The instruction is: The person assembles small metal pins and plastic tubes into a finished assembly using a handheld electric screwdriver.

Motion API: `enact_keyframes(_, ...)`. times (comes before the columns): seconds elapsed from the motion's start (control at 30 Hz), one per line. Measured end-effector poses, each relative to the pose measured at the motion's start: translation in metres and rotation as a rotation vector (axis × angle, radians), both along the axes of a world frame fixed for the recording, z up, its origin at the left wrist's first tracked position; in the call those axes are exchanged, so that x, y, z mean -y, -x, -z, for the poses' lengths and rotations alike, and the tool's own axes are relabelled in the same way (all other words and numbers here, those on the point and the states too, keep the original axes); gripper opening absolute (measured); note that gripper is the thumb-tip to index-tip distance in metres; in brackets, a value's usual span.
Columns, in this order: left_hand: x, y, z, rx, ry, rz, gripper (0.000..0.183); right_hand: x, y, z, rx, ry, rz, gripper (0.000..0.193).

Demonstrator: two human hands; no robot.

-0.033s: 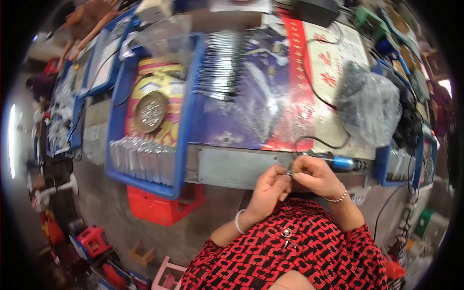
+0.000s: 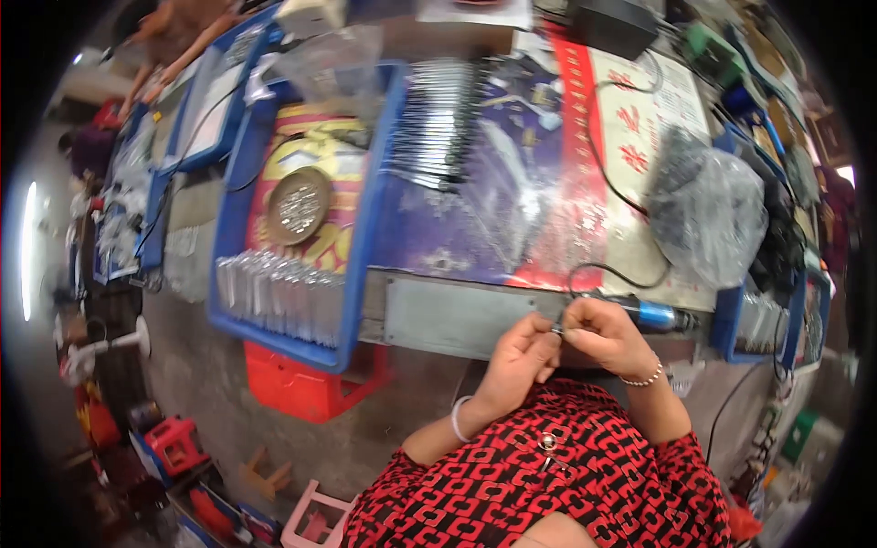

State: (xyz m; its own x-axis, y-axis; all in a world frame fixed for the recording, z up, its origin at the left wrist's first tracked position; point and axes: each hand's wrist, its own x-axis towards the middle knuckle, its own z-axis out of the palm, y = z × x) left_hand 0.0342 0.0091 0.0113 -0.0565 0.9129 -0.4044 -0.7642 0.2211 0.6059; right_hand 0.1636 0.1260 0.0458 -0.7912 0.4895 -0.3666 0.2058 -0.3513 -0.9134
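Note:
My left hand (image 2: pixel 523 363) and my right hand (image 2: pixel 607 340) meet just off the table's near edge, fingertips pinched together. Between them shows a small dark, shiny piece (image 2: pixel 556 327); its kind is too small to make out. Just behind my right hand lies a blue and black electric screwdriver (image 2: pixel 654 316), with a black cable curling from it. A grey metal plate (image 2: pixel 448 315) is set along the table edge left of my hands.
At the left, a blue tray (image 2: pixel 216 290) holds a round bowl (image 2: pixel 322 216) of small metal parts and several clear-wrapped pieces (image 2: pixel 279 297). Thin metal rods (image 2: pixel 434 123) lie in a row beyond. A clear plastic bag (image 2: pixel 708 205) sits right. A red stool (image 2: pixel 288 384) stands below.
The whole view has shifted slightly, so the table and trays appear a little farther right. Both hands keep the same pinch on the small piece.

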Motion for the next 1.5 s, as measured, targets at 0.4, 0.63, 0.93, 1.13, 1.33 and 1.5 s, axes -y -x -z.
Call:
enact_keyframes(0.4,0.002,0.005,0.012,0.113,-0.137,-0.046,0.012,-0.002,0.017,-0.014,0.177,-0.011,-0.043,0.01)
enact_keyframes(0.63,0.007,0.027,0.012,0.219,-0.092,-0.135,0.016,-0.008,0.042,-0.019,0.182,-0.244,-0.057,0.01)
enact_keyframes(0.93,0.013,0.056,0.018,0.308,-0.114,-0.221,0.022,-0.053,0.123,0.014,0.566,-1.252,-0.425,0.016)
enact_keyframes(1.13,0.021,0.059,0.036,0.39,-0.219,-0.19,0.02,-0.04,0.199,-0.057,0.19,-1.261,-0.407,0.022)
enact_keyframes(1.33,0.015,0.061,0.038,0.377,-0.245,-0.114,0.02,-0.024,0.345,-0.025,-0.207,-1.492,-0.625,0.096)
enact_keyframes(1.5,0.016,0.064,0.039,0.331,-0.272,-0.075,0.021,-0.023,0.392,0.005,0.133,-1.565,-0.77,0.129)
